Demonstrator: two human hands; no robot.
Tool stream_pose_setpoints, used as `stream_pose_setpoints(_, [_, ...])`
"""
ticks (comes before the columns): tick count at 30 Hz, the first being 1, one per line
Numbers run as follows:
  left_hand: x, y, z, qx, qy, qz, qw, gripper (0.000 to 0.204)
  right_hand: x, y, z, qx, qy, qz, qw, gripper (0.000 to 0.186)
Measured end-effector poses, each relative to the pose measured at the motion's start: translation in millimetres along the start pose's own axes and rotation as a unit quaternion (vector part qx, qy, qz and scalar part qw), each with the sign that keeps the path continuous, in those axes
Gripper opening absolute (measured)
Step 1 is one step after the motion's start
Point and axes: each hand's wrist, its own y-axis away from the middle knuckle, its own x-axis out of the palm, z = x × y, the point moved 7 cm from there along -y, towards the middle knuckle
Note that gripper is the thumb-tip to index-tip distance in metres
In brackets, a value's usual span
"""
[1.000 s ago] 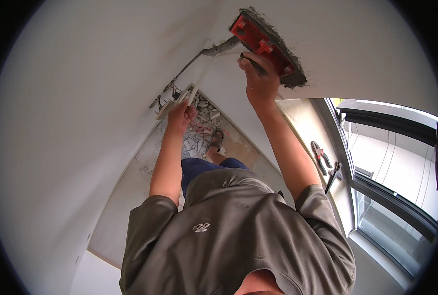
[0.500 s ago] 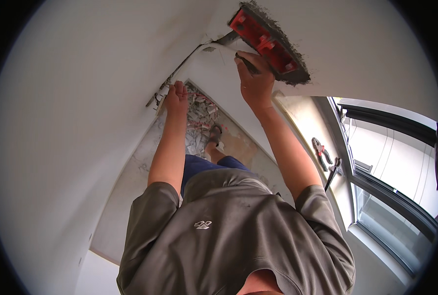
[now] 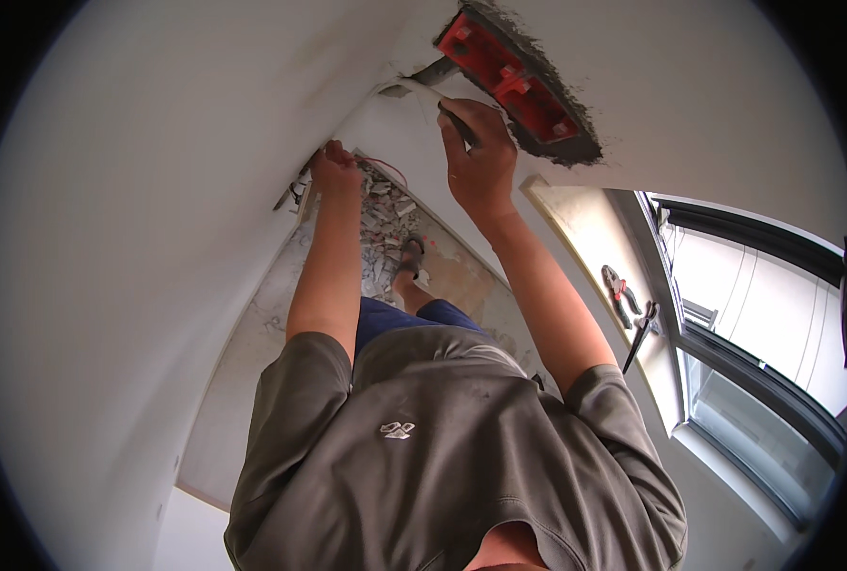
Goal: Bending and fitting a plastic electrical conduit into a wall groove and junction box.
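Note:
My right hand (image 3: 482, 157) is raised by the wall, fingers curled around a dark slim object (image 3: 459, 126) whose kind I cannot make out. A white tube (image 3: 422, 88) runs from the wall corner to its fingertips. Just above this hand, a red electrical back box (image 3: 509, 81) with several compartments sits in the wall, ringed by rough grey mortar (image 3: 576, 150). Lower and to the left, my left hand (image 3: 335, 168) is closed at the wall corner. A thin red wire (image 3: 390, 167) loops out from its fingers. Dark wires (image 3: 297, 193) show beside it, partly hidden.
Broken rubble (image 3: 385, 214) is heaped on the floor along the corner, near my foot (image 3: 409, 257). Red-handled pliers (image 3: 620, 295) and a second dark-handled tool (image 3: 642, 333) lie on the ledge (image 3: 576, 214) at right, beside a dark-framed window (image 3: 766, 352).
My left hand has moved up toward the wall corner and its fingers have curled in. The red wire now bows out in a loop. My right hand has shifted slightly left.

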Motion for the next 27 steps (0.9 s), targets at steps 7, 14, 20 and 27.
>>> stream_pose_setpoints(7, [0.8,-4.8,0.1,0.020,0.015,-0.009,1.000,0.016,5.8,-15.1,0.5,-0.004,0.006,-0.010,1.000,0.021])
stream_pose_setpoints(14, [-5.2,-9.4,1.7,-0.006,0.038,-0.020,0.999,0.013,12.5,-26.9,-20.4,0.136,-0.043,0.010,0.990,0.020])
stream_pose_setpoints(20, [8.6,-0.8,4.2,-0.015,0.025,0.017,0.999,0.014,3.1,-7.9,-8.6,0.094,0.016,0.007,0.995,0.021])
stream_pose_setpoints(27, [13.1,10.9,5.7,-0.010,0.050,-0.016,0.999,0.015,1.8,7.5,-23.1,0.135,-0.071,-0.029,0.988,0.019])
